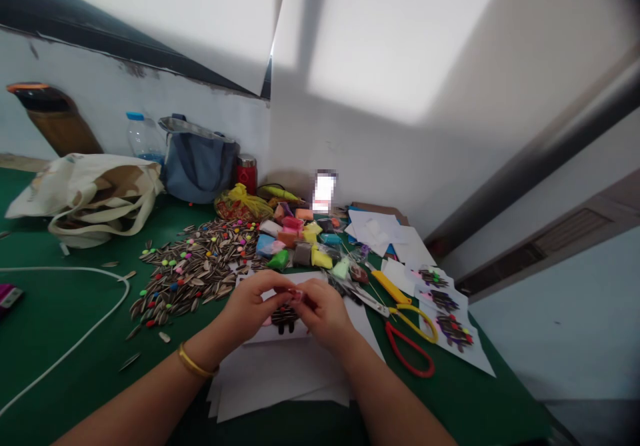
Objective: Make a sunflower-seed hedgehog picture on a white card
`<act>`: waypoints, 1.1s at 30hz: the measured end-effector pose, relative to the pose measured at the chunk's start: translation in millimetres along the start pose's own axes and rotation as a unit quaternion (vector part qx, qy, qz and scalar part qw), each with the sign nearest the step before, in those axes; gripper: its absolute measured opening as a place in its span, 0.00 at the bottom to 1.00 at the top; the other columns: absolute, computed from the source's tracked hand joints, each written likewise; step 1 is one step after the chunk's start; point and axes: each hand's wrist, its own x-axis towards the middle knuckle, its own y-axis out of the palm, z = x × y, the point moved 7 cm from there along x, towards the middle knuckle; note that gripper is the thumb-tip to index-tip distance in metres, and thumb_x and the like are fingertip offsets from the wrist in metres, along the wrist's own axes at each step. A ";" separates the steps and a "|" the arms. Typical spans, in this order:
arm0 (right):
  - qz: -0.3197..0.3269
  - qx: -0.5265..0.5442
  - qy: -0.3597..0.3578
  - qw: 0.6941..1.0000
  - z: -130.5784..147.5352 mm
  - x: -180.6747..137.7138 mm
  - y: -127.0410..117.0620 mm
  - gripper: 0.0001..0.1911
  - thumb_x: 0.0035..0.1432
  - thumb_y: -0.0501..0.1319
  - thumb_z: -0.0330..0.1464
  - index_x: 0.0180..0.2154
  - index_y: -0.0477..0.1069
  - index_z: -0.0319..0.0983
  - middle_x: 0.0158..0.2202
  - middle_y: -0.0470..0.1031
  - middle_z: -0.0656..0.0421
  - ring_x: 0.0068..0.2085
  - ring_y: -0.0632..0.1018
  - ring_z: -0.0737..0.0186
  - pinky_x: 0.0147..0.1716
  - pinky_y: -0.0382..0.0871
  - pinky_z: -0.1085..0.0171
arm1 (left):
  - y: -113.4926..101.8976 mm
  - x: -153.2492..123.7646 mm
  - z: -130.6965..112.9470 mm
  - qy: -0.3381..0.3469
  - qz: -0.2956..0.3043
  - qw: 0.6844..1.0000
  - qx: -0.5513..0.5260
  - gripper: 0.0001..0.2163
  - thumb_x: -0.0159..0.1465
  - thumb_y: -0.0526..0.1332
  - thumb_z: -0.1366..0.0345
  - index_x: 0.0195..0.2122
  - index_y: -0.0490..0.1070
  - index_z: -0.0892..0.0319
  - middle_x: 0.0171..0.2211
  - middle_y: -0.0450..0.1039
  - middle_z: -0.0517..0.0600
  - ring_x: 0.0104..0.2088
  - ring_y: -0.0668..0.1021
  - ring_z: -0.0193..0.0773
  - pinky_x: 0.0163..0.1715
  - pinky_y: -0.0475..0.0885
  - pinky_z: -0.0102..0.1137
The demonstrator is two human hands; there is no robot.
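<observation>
My left hand and my right hand meet over the white paper sheets, fingers closed. Between their fingertips is a small pink piece, possibly modelling clay, mostly covered by the fingers. Just beneath lies a sunflower-seed figure with dark feet on a white sheet, partly hidden by my hands. To the left spreads a heap of striped sunflower seeds mixed with bright little balls. Packets of coloured modelling clay are bunched behind my hands.
Scissors with a red and a yellow handle lie right, beside a yellow utility knife. Sheets with seed figures sit at the right edge. A white cable, cloth bag, blue bag and red flask occupy the left and back.
</observation>
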 end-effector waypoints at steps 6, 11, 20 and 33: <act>0.017 -0.004 -0.005 1.000 3.2 -0.8 5.5 0.09 0.66 0.57 0.34 0.41 0.76 0.41 0.31 0.73 0.59 0.35 0.73 0.62 0.35 0.63 0.64 | -4.1 -4.6 -11.4 0.073 -0.028 0.991 0.111 0.04 0.65 0.61 0.67 0.35 0.76 0.57 0.34 0.75 0.50 0.37 0.76 0.38 0.40 0.71 0.32; 0.019 -0.023 0.016 0.999 -0.8 -0.1 4.8 0.11 0.67 0.56 0.35 0.39 0.76 0.41 0.30 0.73 0.59 0.34 0.72 0.62 0.34 0.63 0.65 | -6.0 -4.2 -7.0 0.027 -0.034 0.990 0.133 0.10 0.67 0.58 0.61 0.30 0.70 0.58 0.28 0.71 0.47 0.32 0.72 0.37 0.33 0.68 0.31; -0.050 -0.117 0.096 0.987 -43.6 3.6 -14.9 0.19 0.62 0.57 0.32 0.54 0.69 0.38 0.49 0.74 0.50 0.50 0.72 0.52 0.51 0.64 0.57 | -24.5 -2.7 15.8 -0.108 -0.144 0.977 -0.117 0.10 0.61 0.64 0.56 0.36 0.77 0.58 0.35 0.77 0.49 0.38 0.77 0.38 0.41 0.72 0.32; -0.004 -0.263 0.090 0.961 -49.9 10.4 -1.9 0.19 0.63 0.59 0.30 0.55 0.70 0.43 0.50 0.77 0.53 0.53 0.70 0.49 0.51 0.56 0.51 | 12.7 -10.5 35.1 -0.293 -0.060 0.891 -0.343 0.19 0.50 0.73 0.55 0.42 0.79 0.59 0.36 0.81 0.52 0.36 0.80 0.37 0.41 0.75 0.34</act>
